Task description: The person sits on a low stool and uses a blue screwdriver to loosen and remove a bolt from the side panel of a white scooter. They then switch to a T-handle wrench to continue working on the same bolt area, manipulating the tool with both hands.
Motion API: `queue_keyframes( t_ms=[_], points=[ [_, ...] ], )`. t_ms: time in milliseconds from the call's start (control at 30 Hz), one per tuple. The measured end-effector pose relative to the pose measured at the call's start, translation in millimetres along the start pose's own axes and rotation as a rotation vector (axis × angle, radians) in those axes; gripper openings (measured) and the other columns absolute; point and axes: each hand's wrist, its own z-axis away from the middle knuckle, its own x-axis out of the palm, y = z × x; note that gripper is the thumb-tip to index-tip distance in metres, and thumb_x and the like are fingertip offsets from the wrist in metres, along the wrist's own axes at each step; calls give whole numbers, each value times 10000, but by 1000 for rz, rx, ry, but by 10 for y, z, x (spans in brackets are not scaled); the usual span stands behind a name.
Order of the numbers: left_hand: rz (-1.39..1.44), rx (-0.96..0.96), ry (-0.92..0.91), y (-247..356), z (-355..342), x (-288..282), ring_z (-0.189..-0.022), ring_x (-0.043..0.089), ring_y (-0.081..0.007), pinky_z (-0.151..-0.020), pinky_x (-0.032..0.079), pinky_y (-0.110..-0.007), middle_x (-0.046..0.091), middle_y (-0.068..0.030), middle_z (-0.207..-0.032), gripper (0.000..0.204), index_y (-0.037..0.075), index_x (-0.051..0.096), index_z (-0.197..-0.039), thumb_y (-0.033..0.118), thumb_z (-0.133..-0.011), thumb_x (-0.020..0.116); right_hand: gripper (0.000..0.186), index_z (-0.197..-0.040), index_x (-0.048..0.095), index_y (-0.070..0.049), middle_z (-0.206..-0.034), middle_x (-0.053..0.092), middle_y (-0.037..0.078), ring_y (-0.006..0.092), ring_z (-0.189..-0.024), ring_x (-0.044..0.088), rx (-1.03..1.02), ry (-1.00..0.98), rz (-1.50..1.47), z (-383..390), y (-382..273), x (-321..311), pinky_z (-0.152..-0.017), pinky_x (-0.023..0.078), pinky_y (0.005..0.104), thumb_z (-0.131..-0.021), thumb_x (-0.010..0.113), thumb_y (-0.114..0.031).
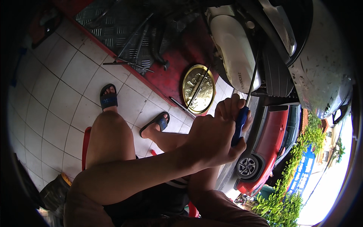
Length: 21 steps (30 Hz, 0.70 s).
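Both my hands are on a screwdriver (239, 126) with a blue handle and a long thin shaft. My left hand (210, 137) is closed at the handle, its forearm crossing from the lower left. Mostly behind it, my right hand (230, 106) has its fingers curled around the upper handle, where it meets the shaft. From there the shaft runs up beside the pale engine cover (232, 41) of a motorcycle (317, 72). Where its tip ends among the dark parts is hidden.
A gold embossed oval tray (198, 81) with a thin metal rod across it lies by the red platform (166, 81). Metal stand bars (140, 41) jut over the platform's edge. My sandalled feet rest on white tiles (72, 94). A red car (264, 140) stands outside.
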Motion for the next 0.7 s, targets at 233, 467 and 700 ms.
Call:
queue_keyframes(
  t_ms=[233,467,700],
  points=[
    [-14,-14,15,-11,-39,-49,-510,640,-318,-520,518,-426,580,-143,-523,365,31,575,-642,361,-763,669,396,-1082,533,13,-748,456,37,115,-592,411,-6,48,-43,-28,35,0,-534,371,274,-946,536,-359],
    [-18,-8,36,4,-53,-63,-506,638,-322,-517,521,-432,583,-148,-531,369,23,572,-650,361,-773,656,407,-1073,522,36,-763,442,43,114,-601,416,-19,54,-42,-50,44,40,-538,368,275,-955,517,-353],
    [9,0,24,1,-43,-77,-513,642,-320,-520,524,-427,586,-147,-537,364,14,573,-659,349,-765,668,413,-1063,524,50,-760,442,46,112,-603,420,-49,96,-3,-40,46,54,-540,371,270,-957,513,-349]
  ],
)
